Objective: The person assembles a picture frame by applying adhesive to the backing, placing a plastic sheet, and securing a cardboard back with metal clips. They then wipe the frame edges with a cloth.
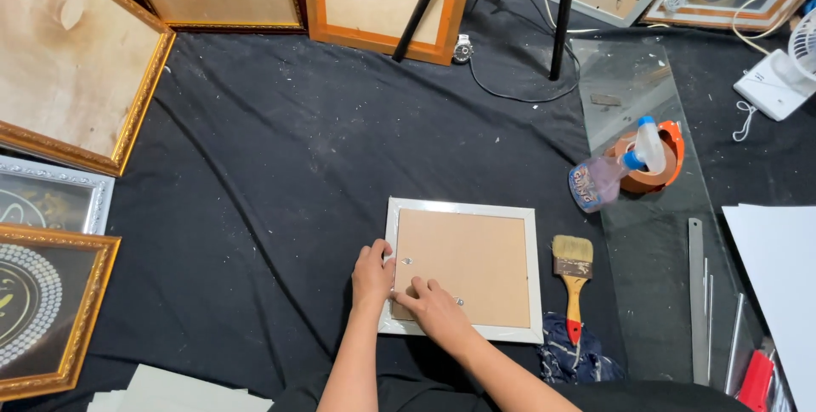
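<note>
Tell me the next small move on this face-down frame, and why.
Probably press down the next tab along the left edge of the brown backing board. Both hands, left hand and right hand, sit at the white frame's lower left, fingertips on the board by small metal fittings there.

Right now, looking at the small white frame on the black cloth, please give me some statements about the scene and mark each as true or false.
1. Both hands rest on the back of the white picture frame. True: the left hand is at its left edge and the right hand is on the brown backing near the lower left corner.
2. The paintbrush lies to the left of the frame. False: it lies to the right of it.
3. The spray bottle lies on the glass sheet. True.
4. The right hand holds the metal ruler. False: the ruler lies untouched on the glass sheet.
</note>
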